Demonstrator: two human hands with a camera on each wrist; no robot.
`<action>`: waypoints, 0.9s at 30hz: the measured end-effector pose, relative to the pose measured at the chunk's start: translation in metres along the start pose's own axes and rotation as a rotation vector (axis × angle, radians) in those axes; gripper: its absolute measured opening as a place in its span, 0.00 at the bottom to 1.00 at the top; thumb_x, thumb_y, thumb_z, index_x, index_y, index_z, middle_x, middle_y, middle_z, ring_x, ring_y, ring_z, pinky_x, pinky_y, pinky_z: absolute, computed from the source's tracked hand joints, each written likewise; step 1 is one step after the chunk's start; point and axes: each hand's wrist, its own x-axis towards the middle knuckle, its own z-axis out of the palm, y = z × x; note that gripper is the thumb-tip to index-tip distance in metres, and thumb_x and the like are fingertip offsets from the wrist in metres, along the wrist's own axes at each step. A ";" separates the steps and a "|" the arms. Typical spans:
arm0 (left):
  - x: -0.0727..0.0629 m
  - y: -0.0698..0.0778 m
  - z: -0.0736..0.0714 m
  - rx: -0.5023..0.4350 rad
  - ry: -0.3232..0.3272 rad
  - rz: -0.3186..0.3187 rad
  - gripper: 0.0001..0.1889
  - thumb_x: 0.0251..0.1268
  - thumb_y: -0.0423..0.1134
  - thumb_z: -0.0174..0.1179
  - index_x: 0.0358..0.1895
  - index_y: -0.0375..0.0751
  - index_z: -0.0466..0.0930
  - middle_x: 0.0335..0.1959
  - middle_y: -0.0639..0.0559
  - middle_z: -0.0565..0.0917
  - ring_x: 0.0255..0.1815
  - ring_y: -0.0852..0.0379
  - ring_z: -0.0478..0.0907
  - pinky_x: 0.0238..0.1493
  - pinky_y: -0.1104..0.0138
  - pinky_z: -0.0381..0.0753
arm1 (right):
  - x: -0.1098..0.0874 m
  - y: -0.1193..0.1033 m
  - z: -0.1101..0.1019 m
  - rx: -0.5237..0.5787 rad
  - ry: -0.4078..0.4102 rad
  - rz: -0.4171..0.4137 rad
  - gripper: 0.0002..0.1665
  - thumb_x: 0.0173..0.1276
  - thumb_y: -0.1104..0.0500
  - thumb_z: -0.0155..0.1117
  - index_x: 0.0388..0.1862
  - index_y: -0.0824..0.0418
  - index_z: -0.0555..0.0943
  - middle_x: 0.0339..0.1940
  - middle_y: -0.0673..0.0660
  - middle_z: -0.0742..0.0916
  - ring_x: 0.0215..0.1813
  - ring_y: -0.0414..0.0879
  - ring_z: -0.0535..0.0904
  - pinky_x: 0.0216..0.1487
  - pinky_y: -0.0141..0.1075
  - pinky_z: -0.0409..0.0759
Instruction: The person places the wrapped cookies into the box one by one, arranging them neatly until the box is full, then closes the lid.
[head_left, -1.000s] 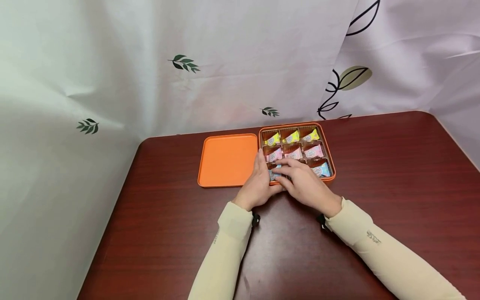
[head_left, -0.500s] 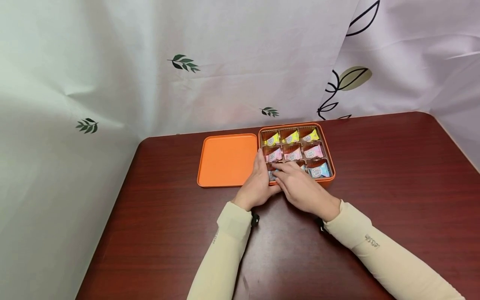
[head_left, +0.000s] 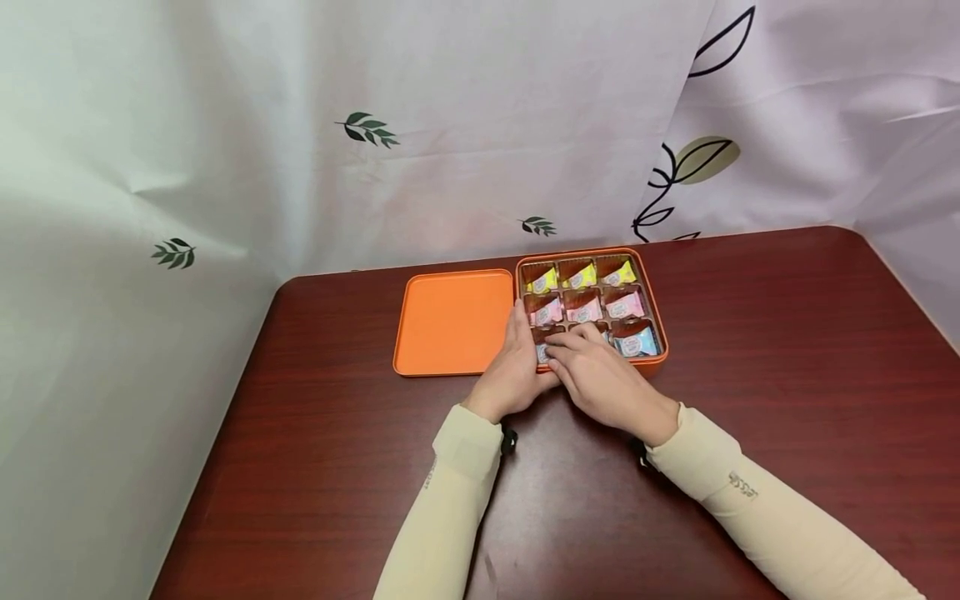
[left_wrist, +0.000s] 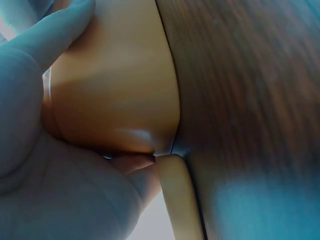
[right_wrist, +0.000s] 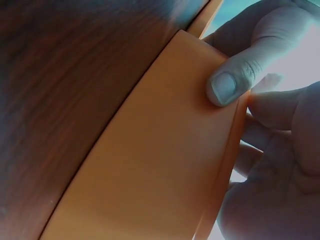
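My left hand (head_left: 510, 375) grips the near left corner of an orange box (head_left: 657, 362), fingers along its left side. In the left wrist view its thumb (left_wrist: 62, 30) presses the front wall. My right hand (head_left: 603, 379) reaches over the front edge, its fingers bent together over the front left compartment. A blue-wrapped candy (head_left: 542, 353) shows there beside the fingertips, partly hidden. Another blue candy (head_left: 637, 342) lies in the front right compartment; the hand covers most of the front middle one. Pink candies (head_left: 583, 309) fill the middle row, yellow candies (head_left: 580, 277) the back row.
The orange lid (head_left: 453, 321) lies flat on the dark red wooden table (head_left: 337, 467), right against the box's left side. Close behind both, a pale curtain (head_left: 450, 167) with leaf prints hangs along the table's back edge. Cream sleeves cover both forearms.
My right hand's fingers have drawn together and lowered at the front left compartment, and the hand has shifted slightly left. The left hand keeps its hold on the box corner.
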 end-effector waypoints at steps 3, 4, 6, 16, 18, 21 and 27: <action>-0.001 0.000 -0.001 -0.001 0.001 0.001 0.61 0.68 0.51 0.66 0.79 0.41 0.18 0.82 0.40 0.29 0.80 0.45 0.50 0.71 0.57 0.65 | 0.000 -0.001 -0.001 0.004 -0.002 -0.003 0.16 0.75 0.63 0.60 0.52 0.73 0.85 0.55 0.65 0.86 0.54 0.59 0.75 0.57 0.48 0.74; -0.001 -0.001 -0.001 -0.001 0.001 0.002 0.61 0.68 0.51 0.66 0.79 0.41 0.18 0.82 0.40 0.29 0.80 0.45 0.49 0.71 0.57 0.65 | 0.000 -0.001 -0.001 0.004 -0.003 -0.004 0.16 0.75 0.63 0.60 0.53 0.72 0.85 0.56 0.65 0.85 0.54 0.59 0.76 0.57 0.48 0.74; -0.001 -0.001 -0.001 -0.003 0.002 0.008 0.61 0.68 0.51 0.66 0.79 0.41 0.18 0.82 0.40 0.29 0.80 0.45 0.49 0.72 0.57 0.64 | 0.000 -0.001 -0.001 0.005 -0.006 -0.006 0.15 0.75 0.63 0.60 0.53 0.72 0.85 0.56 0.65 0.85 0.54 0.59 0.76 0.58 0.48 0.74; -0.002 -0.007 -0.005 -0.031 0.017 0.056 0.64 0.65 0.53 0.68 0.79 0.39 0.19 0.82 0.39 0.26 0.82 0.46 0.38 0.73 0.55 0.62 | -0.001 -0.001 -0.003 0.026 -0.002 -0.007 0.14 0.73 0.64 0.63 0.53 0.68 0.85 0.57 0.65 0.83 0.57 0.60 0.74 0.59 0.50 0.75; -0.006 -0.010 -0.012 -0.040 0.022 0.081 0.66 0.62 0.54 0.70 0.79 0.37 0.20 0.82 0.39 0.27 0.82 0.46 0.33 0.75 0.54 0.57 | -0.001 -0.003 -0.004 0.032 0.014 -0.006 0.13 0.72 0.64 0.64 0.53 0.66 0.86 0.57 0.65 0.83 0.58 0.60 0.74 0.59 0.51 0.74; -0.014 -0.017 -0.032 -0.030 0.022 0.112 0.67 0.58 0.53 0.74 0.80 0.38 0.23 0.82 0.40 0.29 0.82 0.47 0.29 0.77 0.53 0.49 | -0.001 -0.008 -0.005 0.042 0.050 -0.006 0.13 0.69 0.68 0.65 0.52 0.65 0.86 0.57 0.65 0.82 0.58 0.60 0.73 0.59 0.52 0.74; -0.032 -0.046 -0.079 0.028 0.027 0.066 0.60 0.65 0.49 0.69 0.82 0.45 0.25 0.83 0.45 0.29 0.82 0.46 0.31 0.77 0.50 0.47 | 0.001 -0.030 -0.003 0.100 0.028 -0.064 0.21 0.66 0.74 0.58 0.56 0.63 0.84 0.61 0.65 0.79 0.61 0.60 0.71 0.62 0.51 0.73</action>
